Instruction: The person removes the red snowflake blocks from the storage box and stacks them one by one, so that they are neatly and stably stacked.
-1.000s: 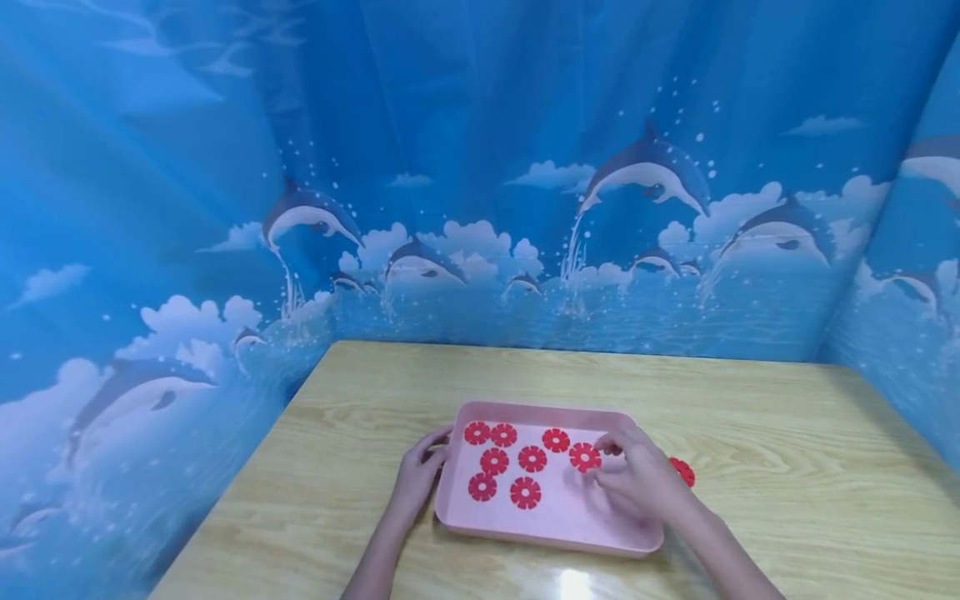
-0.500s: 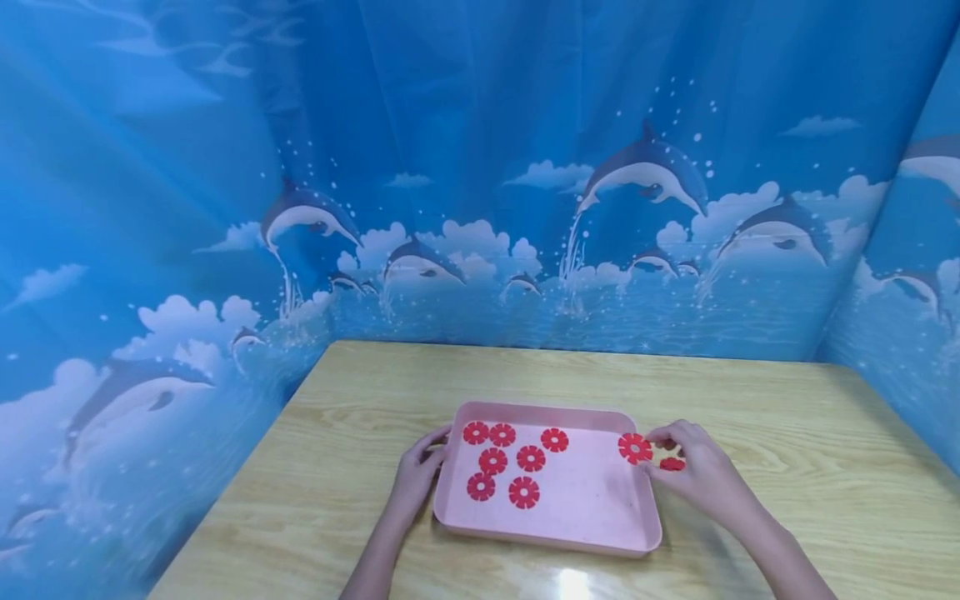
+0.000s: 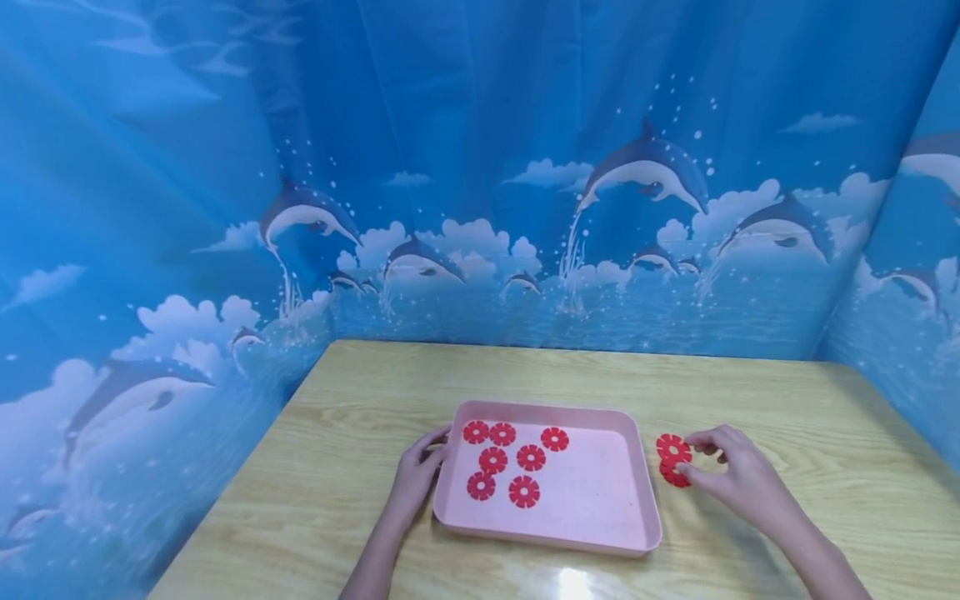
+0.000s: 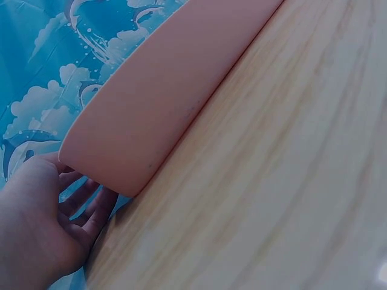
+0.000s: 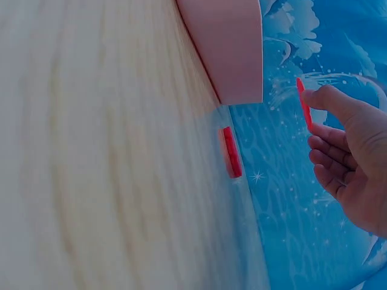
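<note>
Thin red notched disc [image 3: 664, 451] with a central hole, clamped in the fingers of the right hand [image 3: 731, 473] above a red stack [image 3: 673, 478] on the tabletop [image 3: 750, 400], right of the pink tray [image 3: 585, 504]; left hand [image 3: 417, 473], fingers slightly apart, touching the tray's left wall; seven similar discs [image 3: 516, 498] inside.

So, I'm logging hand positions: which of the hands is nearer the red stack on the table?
Right. The right hand is beside the red stack, pinching a red disc; the left hand is across the tray, at its left edge.
</note>
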Demonstrator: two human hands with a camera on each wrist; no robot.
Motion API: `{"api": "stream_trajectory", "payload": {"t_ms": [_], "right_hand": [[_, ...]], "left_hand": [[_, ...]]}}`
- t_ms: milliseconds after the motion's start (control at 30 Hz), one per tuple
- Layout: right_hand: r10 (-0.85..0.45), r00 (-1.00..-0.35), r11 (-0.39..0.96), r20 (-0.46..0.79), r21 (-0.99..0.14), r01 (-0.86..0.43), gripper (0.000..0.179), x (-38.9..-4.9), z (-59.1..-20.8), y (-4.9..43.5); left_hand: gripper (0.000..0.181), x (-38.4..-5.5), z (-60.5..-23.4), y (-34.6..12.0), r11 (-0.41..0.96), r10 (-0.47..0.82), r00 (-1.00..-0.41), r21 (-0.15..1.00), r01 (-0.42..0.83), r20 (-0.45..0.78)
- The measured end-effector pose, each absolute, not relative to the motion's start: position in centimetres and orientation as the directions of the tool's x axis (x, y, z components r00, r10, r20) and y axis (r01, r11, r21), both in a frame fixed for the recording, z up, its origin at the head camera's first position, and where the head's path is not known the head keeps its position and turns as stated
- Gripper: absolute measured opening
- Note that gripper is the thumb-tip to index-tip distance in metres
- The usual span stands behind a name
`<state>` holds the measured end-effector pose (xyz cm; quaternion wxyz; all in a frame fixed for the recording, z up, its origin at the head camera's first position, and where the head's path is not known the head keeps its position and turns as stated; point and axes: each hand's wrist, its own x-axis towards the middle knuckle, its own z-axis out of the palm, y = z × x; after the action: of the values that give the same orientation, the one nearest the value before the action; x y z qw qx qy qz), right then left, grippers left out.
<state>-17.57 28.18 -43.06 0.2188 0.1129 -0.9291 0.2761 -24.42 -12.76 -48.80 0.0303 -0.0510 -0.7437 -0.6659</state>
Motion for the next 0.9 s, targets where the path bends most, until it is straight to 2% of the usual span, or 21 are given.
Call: {"api": "stream_trajectory", "payload": {"t_ms": [233,533,900], "right_hand": [[-0.096,-0.849,0.811,0.519,-0.454,-0.369,0.032,-17.7,-44.3,29.4],[-0.08,-0.878,0.808,0.473,-0.484,-0.334,0.032,-18.1,-46.1,30.3],[-0.052,-0.88,0.804,0.473,-0.503,-0.317,0.032,-18.4,-47.6,30.3]], "left_hand": [[0.036,-24.3,-48.8,-12.7,0.098,0.026,-0.994,0.989,0.112,0.11],[0.036,-24.1,-48.6,-12.6,0.117,0.014,-0.991,0.984,0.132,0.132],[0.036,-24.1,-48.6,-12.6,0.124,0.013,-0.993,0.985,0.12,0.12]]}}
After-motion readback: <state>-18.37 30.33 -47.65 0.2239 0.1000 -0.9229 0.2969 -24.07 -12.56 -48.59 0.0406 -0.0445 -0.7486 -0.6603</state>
